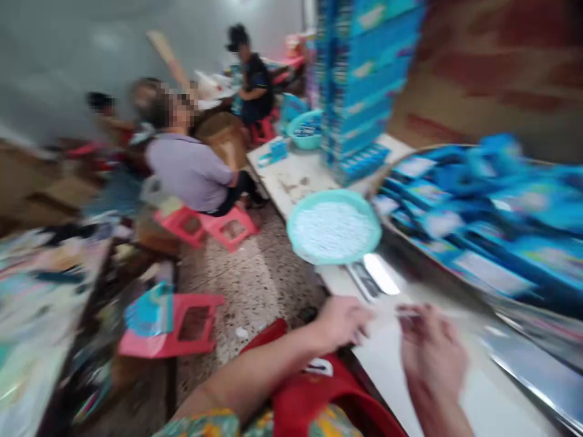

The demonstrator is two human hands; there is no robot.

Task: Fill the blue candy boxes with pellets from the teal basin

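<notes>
My left hand (345, 323) is over the near edge of the white table (387, 370), its fingers curled and blurred. To its right, my right hand (432, 346) is bent over the tabletop with its fingers drawn together; something thin and pale seems to be at the fingertips, too smeared to name. The two hands are apart. Beyond them stands a turquoise basin (334, 227) filled with small white pieces. Between the basin and my hands lie a dark, narrow object (364, 282) and a shiny pale one (381, 274).
A large round tray of blue packages (492, 212) is at the right. Stacked blue boxes (364, 79) rise behind the basin, near a second basin (306, 129). Seated people are at upper left, near pink stools (230, 227). Another pink stool (194, 325) holds a turquoise item.
</notes>
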